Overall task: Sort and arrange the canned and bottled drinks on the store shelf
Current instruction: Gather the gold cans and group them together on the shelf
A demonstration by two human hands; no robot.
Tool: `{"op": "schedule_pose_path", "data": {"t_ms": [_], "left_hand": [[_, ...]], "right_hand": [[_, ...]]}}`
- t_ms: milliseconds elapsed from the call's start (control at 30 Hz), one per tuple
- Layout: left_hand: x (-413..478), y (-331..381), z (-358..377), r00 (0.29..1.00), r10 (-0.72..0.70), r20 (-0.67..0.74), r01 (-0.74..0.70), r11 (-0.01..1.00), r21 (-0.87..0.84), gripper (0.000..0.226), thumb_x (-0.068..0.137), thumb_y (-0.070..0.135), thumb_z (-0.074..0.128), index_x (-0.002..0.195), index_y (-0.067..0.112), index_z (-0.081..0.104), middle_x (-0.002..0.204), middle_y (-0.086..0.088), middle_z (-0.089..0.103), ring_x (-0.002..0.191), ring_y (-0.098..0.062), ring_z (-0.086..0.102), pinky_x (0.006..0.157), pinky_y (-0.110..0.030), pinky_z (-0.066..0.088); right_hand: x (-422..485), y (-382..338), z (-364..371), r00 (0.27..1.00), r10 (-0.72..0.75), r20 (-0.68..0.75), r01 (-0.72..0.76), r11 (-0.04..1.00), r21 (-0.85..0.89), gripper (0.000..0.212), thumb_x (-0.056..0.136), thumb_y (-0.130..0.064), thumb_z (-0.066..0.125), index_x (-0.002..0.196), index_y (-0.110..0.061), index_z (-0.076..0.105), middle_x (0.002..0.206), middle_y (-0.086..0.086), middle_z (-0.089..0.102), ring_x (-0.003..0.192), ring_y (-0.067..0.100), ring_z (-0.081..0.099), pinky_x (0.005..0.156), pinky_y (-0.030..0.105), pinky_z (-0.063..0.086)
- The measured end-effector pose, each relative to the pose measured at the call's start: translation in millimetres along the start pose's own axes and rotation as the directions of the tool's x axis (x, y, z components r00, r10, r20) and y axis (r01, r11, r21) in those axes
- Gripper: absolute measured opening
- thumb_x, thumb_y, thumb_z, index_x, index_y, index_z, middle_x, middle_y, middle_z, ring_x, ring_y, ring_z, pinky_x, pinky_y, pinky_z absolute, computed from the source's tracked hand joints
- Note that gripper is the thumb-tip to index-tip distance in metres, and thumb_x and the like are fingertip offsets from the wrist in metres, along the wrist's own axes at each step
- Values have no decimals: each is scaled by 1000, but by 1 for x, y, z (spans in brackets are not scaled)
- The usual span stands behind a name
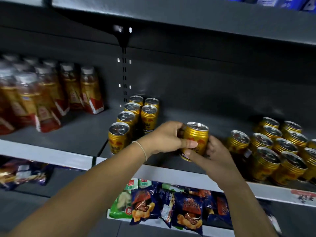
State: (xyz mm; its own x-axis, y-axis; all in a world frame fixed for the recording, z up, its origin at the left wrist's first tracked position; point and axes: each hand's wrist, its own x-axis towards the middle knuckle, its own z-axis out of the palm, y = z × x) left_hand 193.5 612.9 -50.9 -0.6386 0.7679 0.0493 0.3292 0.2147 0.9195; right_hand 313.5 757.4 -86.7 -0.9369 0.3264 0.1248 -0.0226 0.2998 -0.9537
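Note:
A gold drink can (196,137) stands tilted near the front of the dark shelf (82,132). My left hand (164,137) grips its left side, thumb across the front. My right hand (213,153) grips its right side and lower front. To the left, several gold cans (131,118) stand in two neat rows running back to the rear wall. To the right, a cluster of several gold cans (277,151) fills the shelf. At far left stand several bottled drinks (51,94) with white caps and red-and-gold labels, blurred.
A shelf overhead (188,16) carries blue packs at top right. The lower shelf holds snack bags (171,207), green and dark blue, and purple packets (24,173) at left. A white price rail (171,173) runs along the front edge.

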Motion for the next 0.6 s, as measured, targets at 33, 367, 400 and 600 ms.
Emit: {"op": "schedule_pose_path", "data": {"t_ms": [33, 367, 400, 600], "left_hand": [[-4, 1, -9, 1000, 1, 7, -1, 998, 62, 33, 77, 27, 82, 107, 23, 68, 106, 8, 72, 100, -8, 67, 92, -30, 52], [-28, -14, -112, 891, 217, -398, 98, 765, 636, 19, 92, 20, 60, 106, 14, 71, 105, -4, 71, 100, -22, 64, 86, -34, 51], [-29, -20, -118, 906, 189, -380, 126, 734, 667, 20, 93, 22, 58, 106, 14, 71, 104, -6, 70, 100, -24, 63, 85, -36, 51], [-31, -52, -121, 932, 139, -334, 133, 727, 673, 27, 95, 32, 55, 98, 8, 68, 97, -9, 67, 93, -26, 59, 80, -39, 50]], "right_hand": [[7, 0, 8, 1000, 13, -6, -13, 1000, 12, 58, 67, -18, 91, 116, -29, 63, 108, -7, 74, 102, 12, 70, 83, 26, 56], [58, 17, 108, 995, 95, -11, -95, 991, -92, 67, 42, -48, 88, 102, -47, 56, 103, -16, 71, 95, 6, 69, 91, 42, 57], [61, 16, 115, 996, 89, -9, -90, 988, -126, 67, 44, -48, 88, 103, -44, 56, 105, -16, 70, 95, 6, 68, 90, 41, 57], [80, 12, 142, 997, -9, -74, -13, 955, -297, 63, 63, -35, 89, 116, -28, 55, 116, -1, 60, 106, 21, 60, 92, 43, 53]]}}
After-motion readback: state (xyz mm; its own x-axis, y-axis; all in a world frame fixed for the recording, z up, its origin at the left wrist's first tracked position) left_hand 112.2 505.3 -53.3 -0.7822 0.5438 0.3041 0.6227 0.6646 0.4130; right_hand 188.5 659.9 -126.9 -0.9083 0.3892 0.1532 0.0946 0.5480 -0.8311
